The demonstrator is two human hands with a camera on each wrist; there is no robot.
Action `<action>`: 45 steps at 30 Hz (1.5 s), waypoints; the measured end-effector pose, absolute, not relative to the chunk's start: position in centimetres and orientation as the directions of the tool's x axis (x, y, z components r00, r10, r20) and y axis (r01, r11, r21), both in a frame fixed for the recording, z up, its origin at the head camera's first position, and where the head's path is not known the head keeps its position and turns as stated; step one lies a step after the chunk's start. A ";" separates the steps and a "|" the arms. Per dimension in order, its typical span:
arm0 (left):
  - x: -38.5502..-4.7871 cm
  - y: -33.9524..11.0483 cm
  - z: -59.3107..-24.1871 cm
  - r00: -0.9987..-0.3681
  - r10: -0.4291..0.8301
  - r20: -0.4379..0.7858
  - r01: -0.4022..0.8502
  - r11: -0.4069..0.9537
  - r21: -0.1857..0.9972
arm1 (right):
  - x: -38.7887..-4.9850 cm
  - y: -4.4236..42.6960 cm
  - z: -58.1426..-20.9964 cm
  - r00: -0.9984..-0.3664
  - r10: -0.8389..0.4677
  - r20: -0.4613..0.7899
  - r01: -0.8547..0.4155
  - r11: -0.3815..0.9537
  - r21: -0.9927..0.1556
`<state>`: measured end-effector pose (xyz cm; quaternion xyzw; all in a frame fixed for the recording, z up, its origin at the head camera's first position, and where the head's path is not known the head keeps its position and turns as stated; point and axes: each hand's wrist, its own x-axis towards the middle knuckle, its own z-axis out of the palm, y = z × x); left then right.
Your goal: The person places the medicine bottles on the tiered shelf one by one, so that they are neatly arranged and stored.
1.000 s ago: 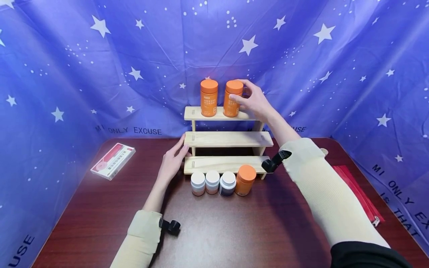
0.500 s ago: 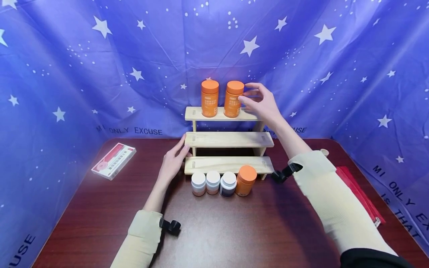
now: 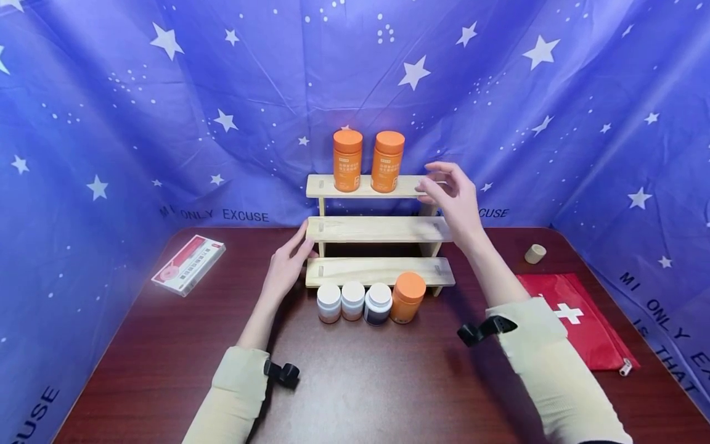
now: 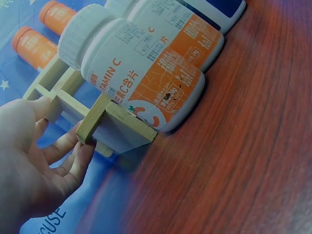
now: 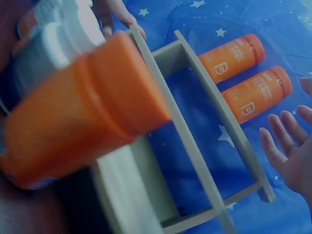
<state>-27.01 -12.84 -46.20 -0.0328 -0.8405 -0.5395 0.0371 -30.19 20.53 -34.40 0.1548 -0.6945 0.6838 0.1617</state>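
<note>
A three-tier wooden display shelf [image 3: 379, 229] stands on the table. My left hand [image 3: 284, 269] holds its left end; in the left wrist view the thumb and curled fingers [image 4: 63, 148] touch the ends of its boards. Two orange bottles [image 3: 347, 161] stand upright on the top tier. To their right, apart from them, my right hand [image 3: 457, 200] is in the air by the shelf's right end, fingers loosely bent around nothing. Before the lowest tier stand two white vitamin C bottles [image 4: 141, 73], a white-capped bottle with a dark label [image 3: 378, 304] and another orange bottle [image 3: 408, 298].
A red and white box [image 3: 188, 265] lies on the table at the left. At the right lie a red zip pouch with a white cross [image 3: 577, 320] and a small pale wooden cylinder [image 3: 535, 253]. Blue star-patterned cloth [image 3: 249, 92] hangs around the table.
My right hand has let go of the right orange bottle on the top tier and moved away right and down. That bottle stays standing; my left hand has not moved.
</note>
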 end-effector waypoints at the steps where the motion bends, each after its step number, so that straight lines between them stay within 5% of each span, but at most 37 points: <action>1: -27.0 -12.9 -46.2 -0.995 0.016 0.097 0.095 0.419 0.903 | -29.8 20.6 -34.8 -0.901 0.002 0.433 -0.433 0.002 -0.901; 10: -26.9 -12.7 -45.9 -0.995 0.014 0.103 0.100 0.411 0.906 | -26.2 22.2 -37.7 -0.932 -0.067 0.357 -0.352 -0.075 -0.933; 25: -26.8 -12.7 -46.0 -0.995 0.019 0.094 0.093 0.422 0.902 | -22.2 23.8 -41.7 -0.930 -0.275 0.245 -0.259 0.015 -0.966; 45: -26.8 -12.8 -46.1 -0.993 0.021 0.114 0.113 0.416 0.903 | -22.1 24.4 -43.5 -0.827 -0.551 0.108 -0.278 0.235 -0.932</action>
